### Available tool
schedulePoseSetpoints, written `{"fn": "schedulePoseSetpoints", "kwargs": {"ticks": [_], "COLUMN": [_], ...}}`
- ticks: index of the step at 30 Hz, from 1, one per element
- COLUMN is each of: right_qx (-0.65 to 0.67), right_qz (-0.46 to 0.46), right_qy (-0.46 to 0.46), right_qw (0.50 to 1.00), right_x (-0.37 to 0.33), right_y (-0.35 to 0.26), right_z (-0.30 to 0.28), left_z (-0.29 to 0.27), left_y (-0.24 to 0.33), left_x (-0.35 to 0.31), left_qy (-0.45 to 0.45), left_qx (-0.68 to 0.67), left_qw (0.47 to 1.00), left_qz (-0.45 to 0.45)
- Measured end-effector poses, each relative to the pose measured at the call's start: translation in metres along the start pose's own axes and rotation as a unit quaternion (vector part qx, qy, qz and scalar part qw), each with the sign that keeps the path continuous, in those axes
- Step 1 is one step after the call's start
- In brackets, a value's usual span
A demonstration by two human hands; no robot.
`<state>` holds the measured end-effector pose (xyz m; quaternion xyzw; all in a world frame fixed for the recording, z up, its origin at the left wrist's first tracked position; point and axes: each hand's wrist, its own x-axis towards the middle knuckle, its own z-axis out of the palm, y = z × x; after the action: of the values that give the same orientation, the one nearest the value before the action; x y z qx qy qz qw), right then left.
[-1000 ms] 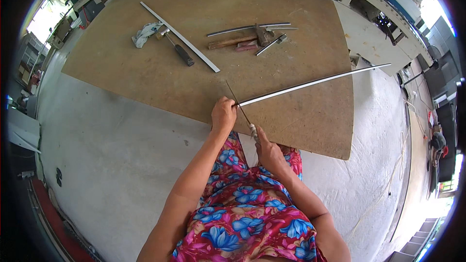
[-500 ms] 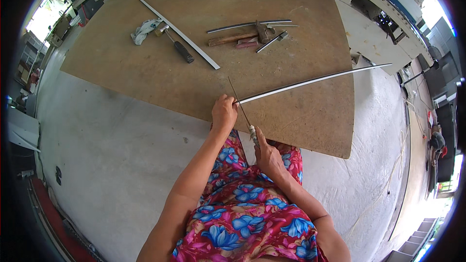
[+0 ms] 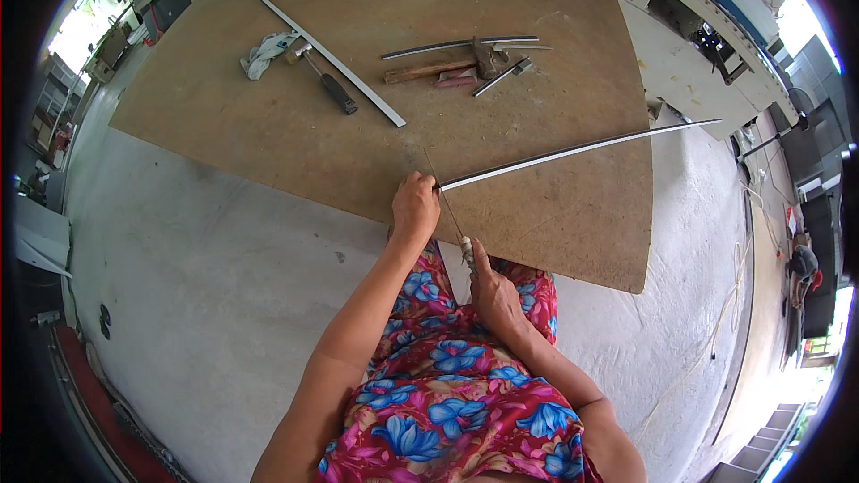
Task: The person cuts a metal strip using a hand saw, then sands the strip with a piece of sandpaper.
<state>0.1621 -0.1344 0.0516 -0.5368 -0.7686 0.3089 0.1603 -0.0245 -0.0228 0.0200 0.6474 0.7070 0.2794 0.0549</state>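
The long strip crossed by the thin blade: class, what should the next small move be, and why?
Probably one short stroke of the thin blade by the right hand, with the left hand steadying the long strip. The right hand grips its handle, and the blade crosses the strip close beside the left hand, so a small stroke seems safer.

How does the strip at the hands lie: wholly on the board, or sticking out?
Sticking out: the strip crosses the right edge of the board, its far end beyond.
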Motion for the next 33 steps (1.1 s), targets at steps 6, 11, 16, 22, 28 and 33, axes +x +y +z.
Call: {"fn": "schedulePoseSetpoints", "kwargs": {"ticks": [6,11,16,22,28,33], "right_qx": [0.002,-0.019,-0.019,0.021,0.004,-0.062], "right_qz": [0.006,0.000,-0.007,0.025,0.049,-0.013], "right_qy": [0.005,0.039,0.049,-0.008,-0.046,0.023], "right_qw": [1.000,0.999,0.999,0.999,0.998,0.998], "right_x": [0.030,0.077,0.061,-0.010,0.011,0.076], "right_y": [0.000,-0.003,0.004,0.006,0.006,0.004], "right_z": [0.006,0.017,0.018,-0.001,-0.003,0.027], "left_z": [-0.001,0.002,0.002,0.000,0.003,0.001], "left_y": [0.001,-0.001,-0.002,-0.001,-0.001,-0.008], "left_x": [0.000,0.001,-0.004,-0.002,0.004,0.002], "left_qy": [0.013,0.011,0.038,-0.001,-0.005,0.042], "left_qx": [0.006,-0.021,-0.030,-0.024,0.000,-0.044], "left_qw": [1.000,0.999,0.998,1.000,1.000,0.998], "left_qz": [0.013,0.024,0.030,0.017,0.022,0.018]}}
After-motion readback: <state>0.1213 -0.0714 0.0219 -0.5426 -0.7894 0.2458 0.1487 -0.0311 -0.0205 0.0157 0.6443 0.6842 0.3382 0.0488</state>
